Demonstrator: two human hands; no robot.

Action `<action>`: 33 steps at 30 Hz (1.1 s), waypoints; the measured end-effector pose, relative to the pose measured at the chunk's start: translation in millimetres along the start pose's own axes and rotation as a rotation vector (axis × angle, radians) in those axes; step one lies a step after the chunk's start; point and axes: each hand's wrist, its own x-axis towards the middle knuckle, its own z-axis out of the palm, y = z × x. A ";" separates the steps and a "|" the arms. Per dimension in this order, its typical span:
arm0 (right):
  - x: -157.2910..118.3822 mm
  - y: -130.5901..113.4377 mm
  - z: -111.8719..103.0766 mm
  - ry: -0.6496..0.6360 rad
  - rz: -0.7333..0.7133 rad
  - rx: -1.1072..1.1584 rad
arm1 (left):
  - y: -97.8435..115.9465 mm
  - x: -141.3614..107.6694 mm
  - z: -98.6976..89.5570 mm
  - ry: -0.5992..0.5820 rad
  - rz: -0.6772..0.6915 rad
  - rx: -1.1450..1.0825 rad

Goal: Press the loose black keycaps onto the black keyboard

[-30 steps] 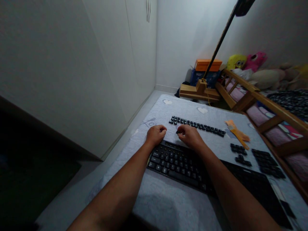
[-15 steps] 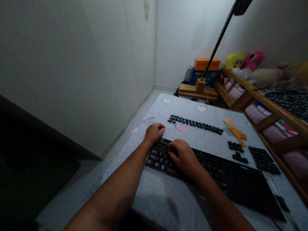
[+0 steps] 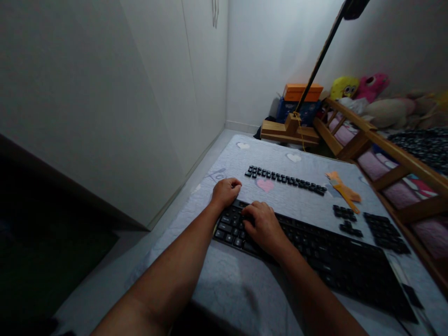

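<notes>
A black keyboard (image 3: 336, 256) lies on a pale quilted cloth (image 3: 227, 289), its left part fitted with keycaps. My left hand (image 3: 226, 192) rests at the keyboard's upper left corner, fingers curled together; anything between them is too small to make out. Over the left part of the keys is my right hand (image 3: 264, 226), its thumb and fingers bent down towards a key, the fingertips partly hidden. Behind the keyboard runs a long double row of loose black keycaps (image 3: 285, 179). More keycaps sit in small groups (image 3: 345, 213) and a larger block (image 3: 385, 232) on the right.
An orange cloth and brush (image 3: 345, 192) lie beyond the keyboard at the right. A wooden bed rail (image 3: 402, 158) borders the right side, and a white cabinet (image 3: 168, 93) stands at the left. A wooden stand (image 3: 290, 128) with a pole is at the back.
My right hand has shifted slightly left over the keys. My left hand stays at the keyboard's corner. The whole view has moved a little.
</notes>
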 end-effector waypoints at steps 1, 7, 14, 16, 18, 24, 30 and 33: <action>-0.2 0.1 0.4 0.001 0.001 0.003 | 0.3 -0.1 -0.2 0.001 0.000 0.000; -2.1 -2.0 -0.7 0.013 -0.003 0.033 | 4.0 -1.0 -2.3 -0.005 -0.014 -0.006; -1.5 -4.9 -3.3 -0.001 0.015 0.039 | 0.6 0.1 -0.1 0.003 -0.003 -0.004; -0.4 -5.1 -2.5 0.003 0.026 0.026 | -0.5 0.3 0.7 0.005 -0.004 -0.005; 0.7 -5.1 -1.4 0.009 0.032 0.012 | -0.8 0.0 1.0 0.006 -0.004 -0.007; 0.5 -4.7 1.5 0.021 0.003 -0.007 | -1.2 -0.7 0.2 0.003 0.000 -0.008; -1.7 -3.9 4.0 0.025 -0.026 -0.003 | 1.8 -0.6 -1.6 -0.003 0.008 -0.005; -1.6 -5.1 4.0 0.034 -0.021 0.011 | 3.8 -1.1 -2.5 -0.002 -0.004 -0.005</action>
